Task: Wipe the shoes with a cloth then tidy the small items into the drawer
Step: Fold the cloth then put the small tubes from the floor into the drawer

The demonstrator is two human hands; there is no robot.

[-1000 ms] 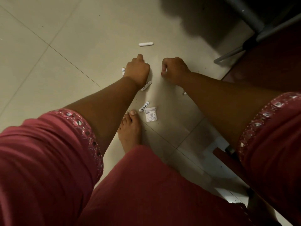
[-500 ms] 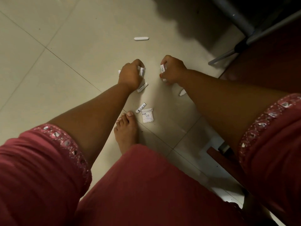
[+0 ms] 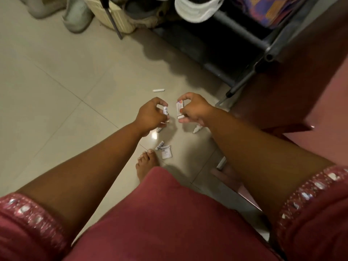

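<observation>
A person in a red dress is bending over a tiled floor (image 3: 56,110), both arms reaching down. The left hand (image 3: 150,114) is curling its fingers round a small white packet (image 3: 165,110), w/ another white piece just showing under the palm. The right hand (image 3: 194,110) is pinching a white tube-like packet (image 3: 179,110) btwn thumb and forefinger, holding it upright. The two hands are hovering near each other, apart, above the floor.

More small items are lying loose on the tiles: a white stick (image 3: 158,90) beyond the hands, a small white tube (image 3: 196,129) just beside the right forearm, a printed strip (image 3: 159,145) touching a torn white sachet (image 3: 166,152), both just in front of the bare foot (image 3: 146,164). One more white piece (image 3: 159,129) is peeking out below the left hand.

At the top, white shoes (image 3: 195,8) are sitting on a dark metal rack (image 3: 263,48); a pale shoe (image 3: 77,16) is standing on the floor at upper left, next to a cream bin (image 3: 113,19). A reddish-brown wooden unit (image 3: 301,87) is filling the right side; whether it's the drawer, can't tell.
</observation>
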